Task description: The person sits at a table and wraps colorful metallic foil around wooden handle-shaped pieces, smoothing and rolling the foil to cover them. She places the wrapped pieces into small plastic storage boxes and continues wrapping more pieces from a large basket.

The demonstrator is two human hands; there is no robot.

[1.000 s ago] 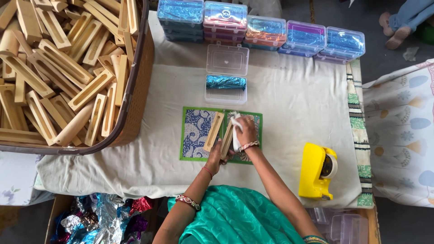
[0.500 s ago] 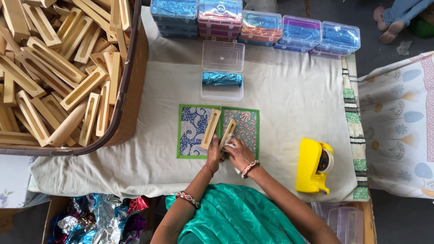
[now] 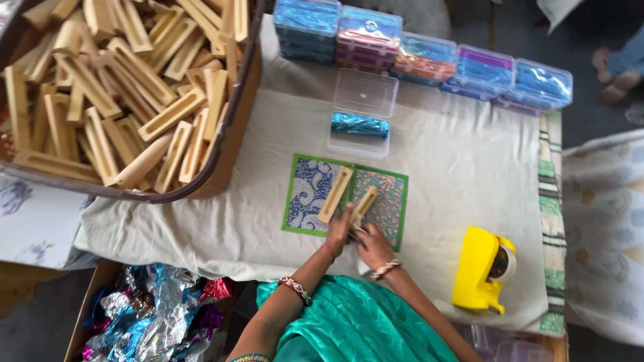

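Landmark is the green-bordered patterned mat (image 3: 305, 194) mid-tabletop (image 3: 463, 154), which is cloth-covered. Two wooden blocks lie on the mat: left block (image 3: 335, 194) slanted across its blue half, apart from both hands; right block (image 3: 364, 204) slanted on its pink half, near end at the mat's near edge. Left hand (image 3: 340, 231) sits at the mat's near edge, fingertips on the near end of the right block; whether its grip is clenched on it or just touching, cannot tell. Right hand (image 3: 373, 245) is just beside the left hand, at the same near edge, fingers curled by the block's end; grip state too small to tell. Beyond the mat's far edge: an open clear box (image 3: 365, 100) with a blue foil-wrapped piece (image 3: 360, 125) in its lower half. Farther beyond that, a row of closed boxes (image 3: 422, 57) with coloured foil inside, along the tabletop's far edge. Left of the mat, a big basket (image 3: 228, 144) full of bare wooden blocks. Right of the mat, nearer the person, a yellow tape dispenser (image 3: 477, 268). Below-left of the mat, off the tabletop, a carton of crumpled foil sheets (image 3: 151, 318). Person wears teal cloth, bangles on both wrists.
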